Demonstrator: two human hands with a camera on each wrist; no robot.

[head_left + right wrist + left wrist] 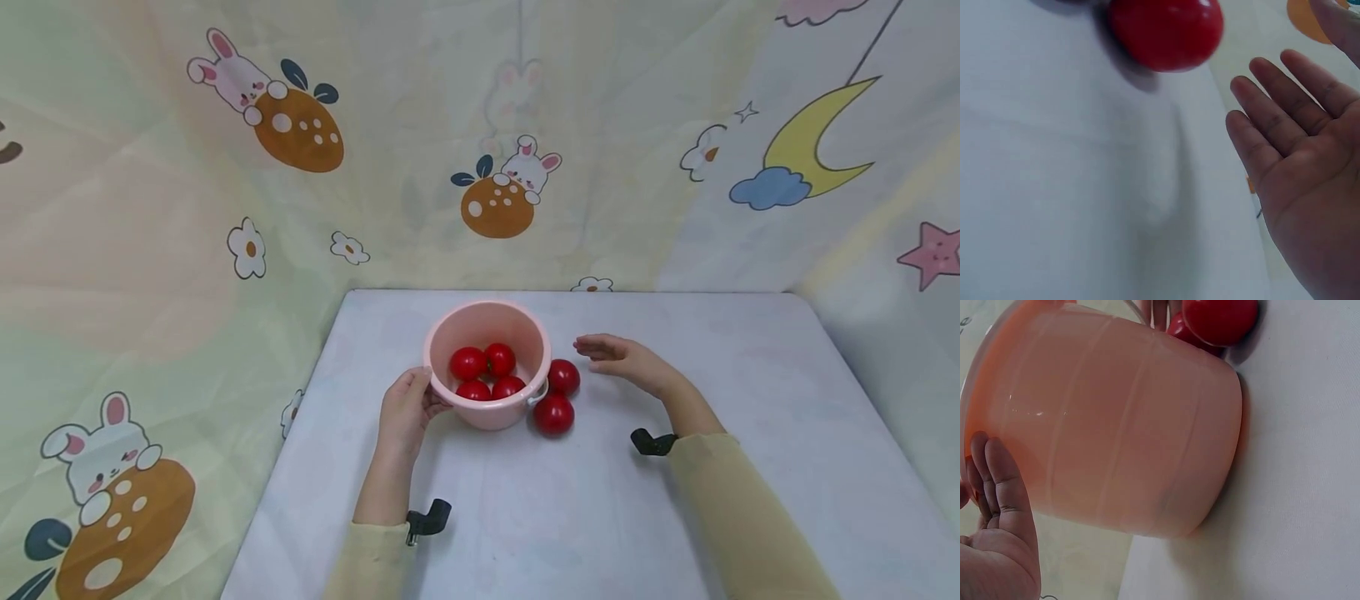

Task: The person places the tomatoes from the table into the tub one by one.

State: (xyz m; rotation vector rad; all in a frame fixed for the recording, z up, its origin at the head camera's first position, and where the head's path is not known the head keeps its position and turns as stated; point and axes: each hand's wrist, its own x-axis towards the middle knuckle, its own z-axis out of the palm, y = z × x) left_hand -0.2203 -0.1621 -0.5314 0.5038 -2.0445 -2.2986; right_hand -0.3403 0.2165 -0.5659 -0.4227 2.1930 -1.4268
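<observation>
A pink plastic bucket point(489, 417) stands on the table with several glossy red round fruits point(468, 363) inside it; their exact kind is unclear. My left hand point(407, 410) holds the bucket's left rim. In the left wrist view its fingers point(1007, 481) lie along the outer wall below the rim, the thumb mostly out of frame. Two more red fruits point(553, 415) sit on the table against the bucket's right side. To their right, my right hand point(630, 362) hovers with fingers extended. The right wrist view shows its palm point(1316, 206) holding nothing, apart from a red fruit point(1166, 31).
A white-covered table point(600, 517) carries everything. Behind it and at the sides hangs a printed cloth point(405, 167) with rabbits and flowers. The bucket's pale handle point(538, 393) hangs at its right side. Dark wrist mounts point(429, 518) sit on both sleeves.
</observation>
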